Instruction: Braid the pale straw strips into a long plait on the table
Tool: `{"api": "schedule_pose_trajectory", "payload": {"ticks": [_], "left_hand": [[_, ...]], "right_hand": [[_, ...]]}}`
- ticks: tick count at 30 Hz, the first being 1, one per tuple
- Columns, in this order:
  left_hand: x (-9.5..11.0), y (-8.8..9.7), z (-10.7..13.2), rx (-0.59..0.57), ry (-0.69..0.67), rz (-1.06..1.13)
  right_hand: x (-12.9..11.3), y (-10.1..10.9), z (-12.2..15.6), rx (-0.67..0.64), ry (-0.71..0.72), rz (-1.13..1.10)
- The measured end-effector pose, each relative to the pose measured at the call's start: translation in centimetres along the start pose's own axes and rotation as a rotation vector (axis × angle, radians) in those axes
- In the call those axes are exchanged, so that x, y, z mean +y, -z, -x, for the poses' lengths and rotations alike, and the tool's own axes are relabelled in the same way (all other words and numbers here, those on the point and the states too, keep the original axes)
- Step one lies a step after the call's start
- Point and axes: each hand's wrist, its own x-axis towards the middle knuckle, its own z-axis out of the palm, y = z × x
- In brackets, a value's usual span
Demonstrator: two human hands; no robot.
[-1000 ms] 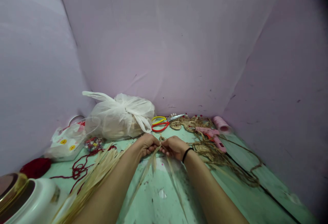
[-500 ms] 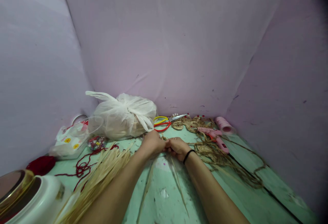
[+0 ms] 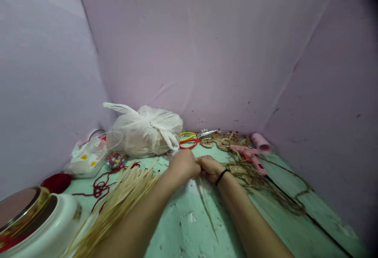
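Observation:
My left hand and my right hand meet over the middle of the table, fingertips nearly touching. Both are closed in a pinch around a thin raffia strand, whose pale end hangs toward me from below the right hand. The back of the left hand hides its fingers and whatever part of the strand lies there. Left of my left forearm is a bundle of raffia strips. Just beyond the hands lie scissors with yellow and red handles.
A tied white plastic bag stands behind. At left are a white jar, red yarn and a bag of beads. At right lie jute rope, a pink glue gun with black cord, and a pink spool.
The strand that hung below my left hand no longer shows there; the hanging strands are now together under my right hand. My left hand has rolled over slightly, and the view has shifted a little.

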Motion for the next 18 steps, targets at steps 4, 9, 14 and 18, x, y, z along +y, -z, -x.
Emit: {"api": "schedule_pose_trajectory", "payload": {"ticks": [4,9,14,18], "left_hand": [[-1.5,1.3,-1.9,0.109,0.065,0.025],[-1.8,0.1,-2.3,-0.296,0.218,0.372],[-2.2,0.4,-2.1,-0.49,0.244,0.445],[-2.1,0.4,-2.1,-0.383,0.195,0.363]], "right_hand": [[-0.4,0.0,0.3,-0.038,-0.026,0.002],[-0.5,0.2,0.6,-0.077,-0.027,0.018],[-0.4,0.4,0.6,-0.108,0.033,0.083],[-0.5,0.5,0.7,-0.124,0.099,0.175]]}}
